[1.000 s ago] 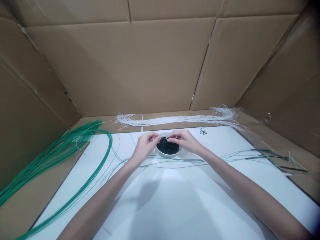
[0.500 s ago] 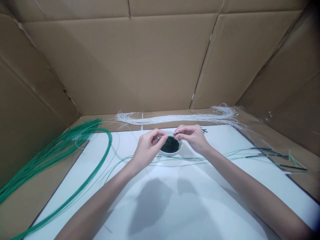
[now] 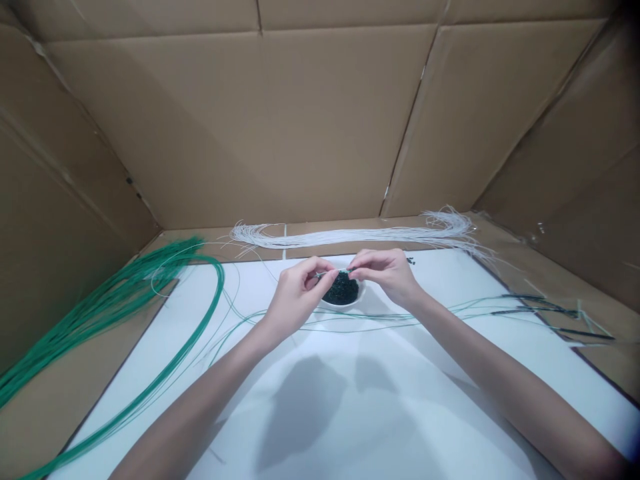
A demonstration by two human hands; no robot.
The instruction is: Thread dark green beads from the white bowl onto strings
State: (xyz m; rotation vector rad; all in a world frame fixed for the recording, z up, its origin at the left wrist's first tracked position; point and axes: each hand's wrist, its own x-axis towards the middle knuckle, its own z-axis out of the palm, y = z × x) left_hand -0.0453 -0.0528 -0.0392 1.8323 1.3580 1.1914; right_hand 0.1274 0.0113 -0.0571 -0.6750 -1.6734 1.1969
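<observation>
My left hand [image 3: 296, 288] is closed in a pinch on a thin pale cord [image 3: 343, 270], which spans the short gap between my two hands. My right hand [image 3: 384, 273] pinches a small dark bead [image 3: 350, 269] at the cord's other end; its fingertips partly hide both. Right below my fingers stands a white bowl [image 3: 345, 307] heaped with tiny dark green beads [image 3: 342, 289]. Both hands are just above its rim.
A bundle of green strands [image 3: 115, 300] curves along the left. White strands [image 3: 345, 237] lie across the back. Several thin green strands [image 3: 465, 310] with dark beaded ends [image 3: 540, 307] stretch to the right. A few dark bits [image 3: 411, 261] lie behind my right hand. Cardboard walls [image 3: 280, 127] surround the white tabletop [image 3: 320, 413].
My hands hold almost the same pose over the bowl. The fingers of my right hand have shifted slightly at the cord's end.
</observation>
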